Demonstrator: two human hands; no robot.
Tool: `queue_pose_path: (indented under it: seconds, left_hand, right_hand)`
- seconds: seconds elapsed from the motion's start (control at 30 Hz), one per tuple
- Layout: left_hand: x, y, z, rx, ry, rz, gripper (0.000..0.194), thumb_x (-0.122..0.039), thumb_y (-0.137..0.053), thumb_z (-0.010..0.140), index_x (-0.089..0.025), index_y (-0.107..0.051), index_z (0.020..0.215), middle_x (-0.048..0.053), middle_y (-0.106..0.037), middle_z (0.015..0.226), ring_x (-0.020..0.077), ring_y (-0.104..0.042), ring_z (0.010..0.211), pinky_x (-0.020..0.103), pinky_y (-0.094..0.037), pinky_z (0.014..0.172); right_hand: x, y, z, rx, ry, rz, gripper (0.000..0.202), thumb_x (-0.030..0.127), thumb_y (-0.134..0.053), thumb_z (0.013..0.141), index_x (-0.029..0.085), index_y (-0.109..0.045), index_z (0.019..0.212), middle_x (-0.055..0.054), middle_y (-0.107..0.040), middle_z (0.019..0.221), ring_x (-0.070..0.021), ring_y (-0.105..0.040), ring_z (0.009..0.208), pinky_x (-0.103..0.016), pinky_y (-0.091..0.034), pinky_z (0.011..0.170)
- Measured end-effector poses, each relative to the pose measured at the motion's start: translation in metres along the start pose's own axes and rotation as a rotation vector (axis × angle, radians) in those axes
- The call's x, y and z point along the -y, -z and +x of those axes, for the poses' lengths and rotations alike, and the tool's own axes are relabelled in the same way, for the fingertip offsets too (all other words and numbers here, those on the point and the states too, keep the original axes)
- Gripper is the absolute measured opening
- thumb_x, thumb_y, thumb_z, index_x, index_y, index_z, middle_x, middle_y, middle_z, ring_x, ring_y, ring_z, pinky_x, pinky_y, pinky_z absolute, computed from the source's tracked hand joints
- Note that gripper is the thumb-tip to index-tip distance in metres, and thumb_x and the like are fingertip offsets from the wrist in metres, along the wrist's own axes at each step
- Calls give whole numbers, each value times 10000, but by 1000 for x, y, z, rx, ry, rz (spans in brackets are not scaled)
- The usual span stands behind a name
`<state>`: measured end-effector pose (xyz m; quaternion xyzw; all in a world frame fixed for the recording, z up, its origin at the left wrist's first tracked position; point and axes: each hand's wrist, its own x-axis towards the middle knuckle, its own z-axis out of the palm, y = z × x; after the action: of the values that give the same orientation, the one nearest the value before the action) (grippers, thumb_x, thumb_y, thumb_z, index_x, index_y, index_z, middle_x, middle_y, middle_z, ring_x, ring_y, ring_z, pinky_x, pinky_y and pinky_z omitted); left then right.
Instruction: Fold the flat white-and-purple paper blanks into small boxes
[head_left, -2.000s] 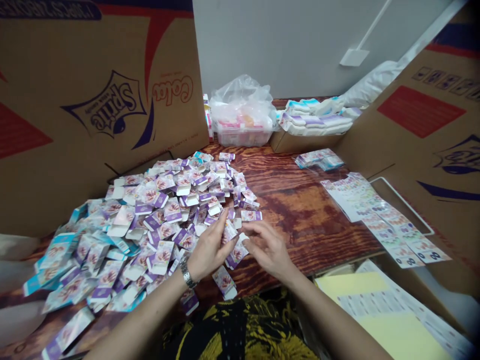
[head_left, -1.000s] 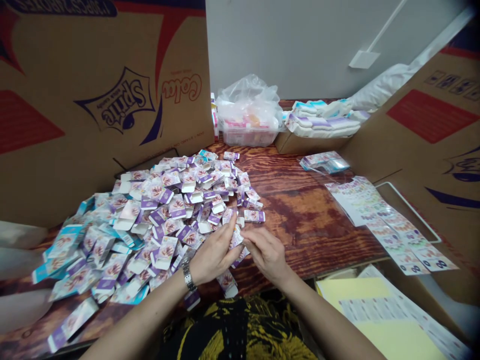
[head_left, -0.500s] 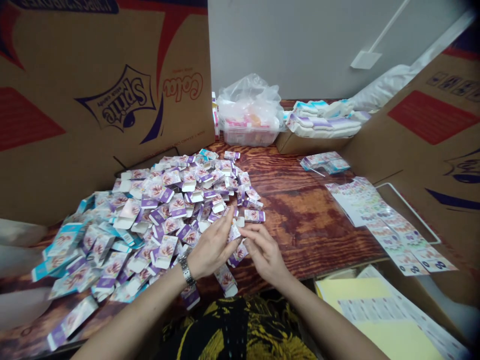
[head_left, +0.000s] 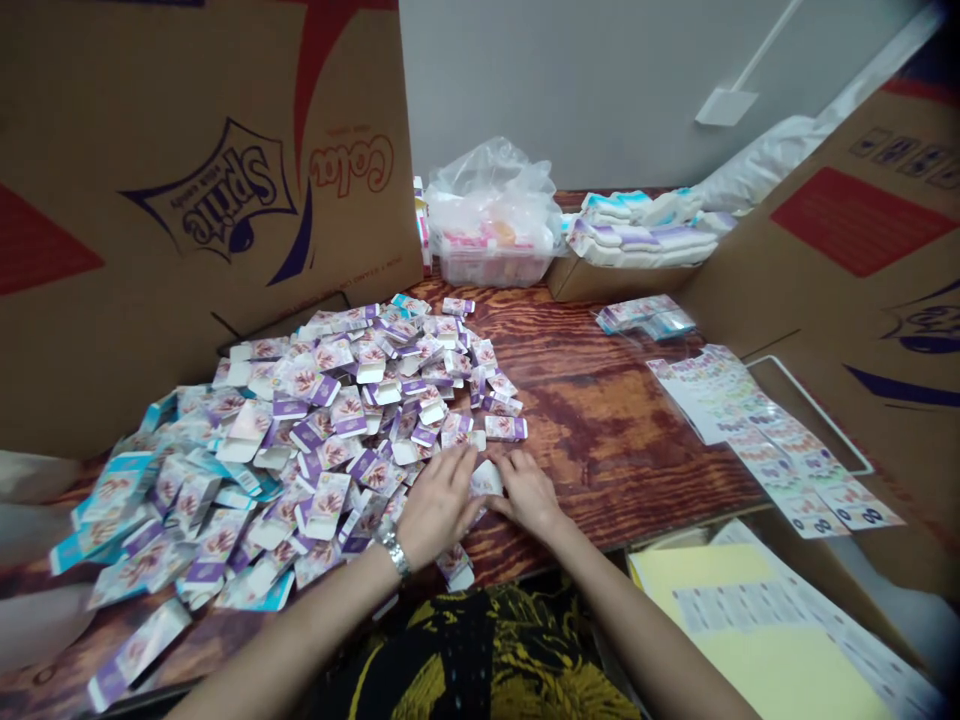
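Note:
A small white and purple carton is between my two hands at the right edge of a heap of cartons. My left hand, with a metal watch on the wrist, curls its fingers against the carton's left side. On the opposite side, my right hand presses its fingers and thumb to the carton. The thumbs come close together at its near edge. Fingers cover much of the carton. Beside my left hand lies the heap of small cartons, mostly purple and white, some blue, several with open flaps.
Large cardboard boxes stand at the left and right. Behind are a bagged plastic tub and an open carton of packets. Printed sheets lie at the right, above yellow and white papers in a box.
Both hands have closed in around the small carton and flattened lower over the table. The view has shifted slightly, so the surroundings sit a little further left.

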<state>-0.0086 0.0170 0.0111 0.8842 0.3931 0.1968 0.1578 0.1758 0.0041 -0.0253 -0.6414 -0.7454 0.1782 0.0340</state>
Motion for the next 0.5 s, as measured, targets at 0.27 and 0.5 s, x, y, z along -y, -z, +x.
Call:
queue_pose_path:
  seconds: [0.27, 0.5]
  left_hand:
    - [4, -57, -31, 156, 89, 26, 578, -282, -473, 848, -55, -290, 1347, 247, -423, 1331, 322, -424, 1229, 489, -401, 964]
    - [-3, -45, -17, 46, 153, 78, 621, -321, -539, 827, -78, -293, 1344, 205, -527, 1192, 313, -507, 1087, 475, -442, 882]
  right_hand:
    - [-2, -8, -5, -120, -13, 76, 300, 342, -611, 794, 175, -580, 1041, -116, -596, 973, -258, -545, 936, -360, -465, 796]
    - [12, 21, -9, -165, -21, 699, 147, 314, -484, 872, 198, -562, 916, -1, -627, 742, -146, -597, 654, -239, -459, 613]
